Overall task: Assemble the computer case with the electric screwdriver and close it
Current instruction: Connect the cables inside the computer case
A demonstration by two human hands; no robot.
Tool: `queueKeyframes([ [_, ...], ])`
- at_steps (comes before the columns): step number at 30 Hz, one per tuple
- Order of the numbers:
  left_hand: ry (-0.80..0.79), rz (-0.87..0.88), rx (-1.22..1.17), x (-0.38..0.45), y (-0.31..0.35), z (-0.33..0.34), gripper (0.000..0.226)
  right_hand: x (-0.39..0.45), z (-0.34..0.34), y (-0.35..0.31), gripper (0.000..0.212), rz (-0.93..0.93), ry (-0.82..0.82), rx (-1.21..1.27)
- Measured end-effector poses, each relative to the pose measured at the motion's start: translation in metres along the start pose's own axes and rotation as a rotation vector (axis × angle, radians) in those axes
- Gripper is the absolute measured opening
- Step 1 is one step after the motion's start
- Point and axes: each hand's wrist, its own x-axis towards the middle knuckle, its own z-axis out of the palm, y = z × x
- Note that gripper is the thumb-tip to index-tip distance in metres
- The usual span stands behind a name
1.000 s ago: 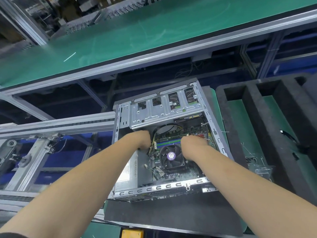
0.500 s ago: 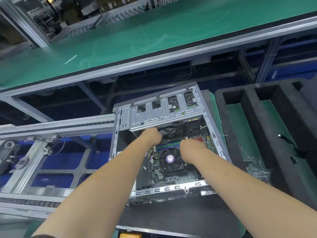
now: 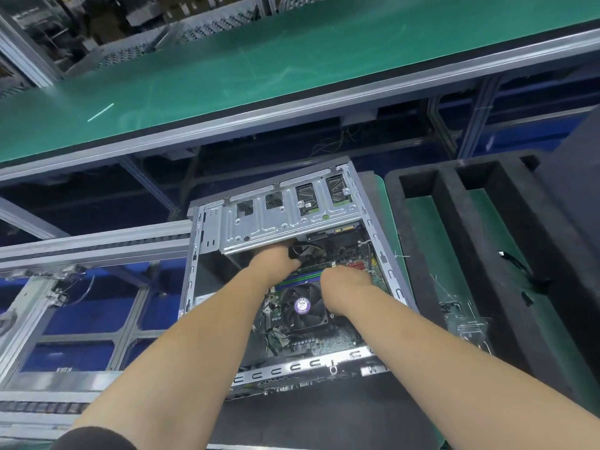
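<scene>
An open grey computer case (image 3: 194,287) lies on its side on a dark mat, its motherboard and black CPU fan (image 3: 303,306) showing. A silver drive cage (image 3: 285,222) spans the far end. My left hand (image 3: 276,263) reaches under the cage's near edge, its fingers curled round a black cable connector (image 3: 297,250). My right hand (image 3: 344,280) is over the board right of the fan, fingers bent down and hidden. No electric screwdriver is in view.
A black foam tray (image 3: 454,241) with long slots stands right of the case, and a clear plastic bag (image 3: 464,323) lies beside it. A green conveyor belt (image 3: 292,60) runs across the back. Aluminium frame rails (image 3: 91,245) are on the left.
My left hand moved right and farther in, from the case's left side to under the drive cage. My right hand stayed by the fan. My view shifted.
</scene>
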Motion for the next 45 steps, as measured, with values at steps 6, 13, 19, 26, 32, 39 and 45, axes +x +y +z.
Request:
queueKeyframes([
  [6, 0.016, 0.062, -0.122, 0.002, -0.002, 0.0, 0.041, 0.001, 0.001, 0.001, 0.013, -0.01, 0.015, 0.001],
  [13, -0.01, 0.032, -0.084, 0.006, -0.005, -0.005, 0.031, 0.0, 0.0, 0.001, 0.017, 0.006, 0.019, 0.012],
  [19, 0.002, 0.065, -0.03, 0.005, -0.005, -0.006, 0.037, -0.001, -0.001, 0.0, 0.029, 0.024, 0.012, 0.026],
  [26, 0.028, 0.061, 0.098, 0.01, -0.001, -0.002, 0.033, -0.004, -0.002, 0.0, 0.024, 0.012, 0.018, 0.029],
  [32, 0.041, 0.083, 0.149, 0.011, -0.001, 0.001, 0.033, -0.006, -0.004, 0.001, 0.031, 0.003, 0.02, 0.038],
  [39, 0.027, 0.141, 0.256, 0.016, -0.002, -0.001, 0.032, -0.008, -0.007, 0.0, 0.015, -0.011, 0.005, 0.042],
  [45, 0.019, 0.176, 0.257, 0.021, -0.003, -0.001, 0.039, -0.008, -0.006, 0.0, 0.012, -0.022, 0.007, 0.052],
])
